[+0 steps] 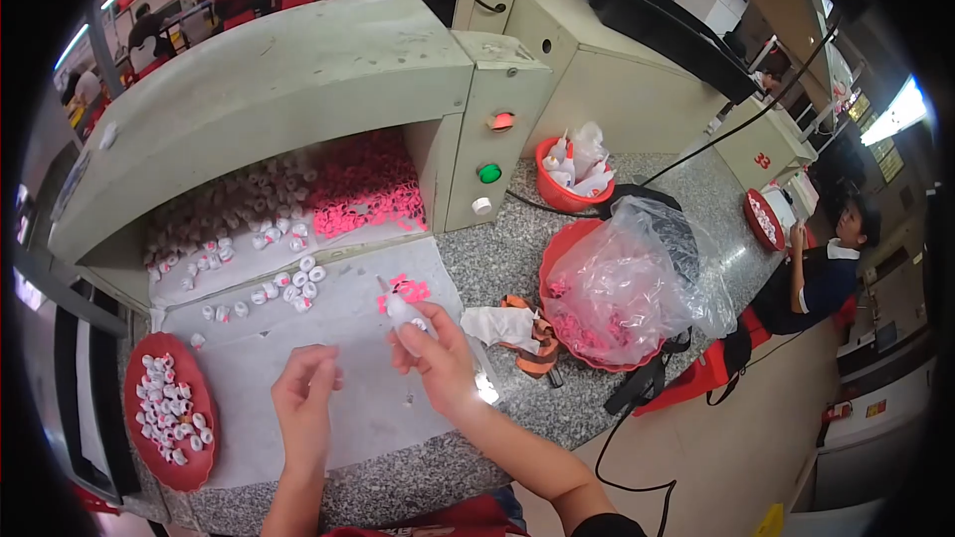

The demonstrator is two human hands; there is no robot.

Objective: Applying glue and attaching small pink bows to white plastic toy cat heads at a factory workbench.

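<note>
My right hand [435, 350] is closed around a small white squeeze bottle [402, 311], its thin tip pointing up and away. Just beyond the bottle is a little cluster of pink pieces [410, 289]. My left hand [304, 388] hovers over the white sheet [269, 338], fingers curled and thumb near the fingertips; whatever they may pinch is too small to make out. Small white ring-like pieces [298, 288] with pink bits lie in a loose group ahead of my hands. More of them fill a red scalloped plate [206, 457] at the left.
A pale green tunnel-like machine [288, 60] arches over many white and pink pieces. Right of it stand a red basket [549, 189] of white bottles and a red bowl [557, 249] under a clear plastic bag [627, 278]. A striped cloth [532, 343] lies nearby. Other people work around.
</note>
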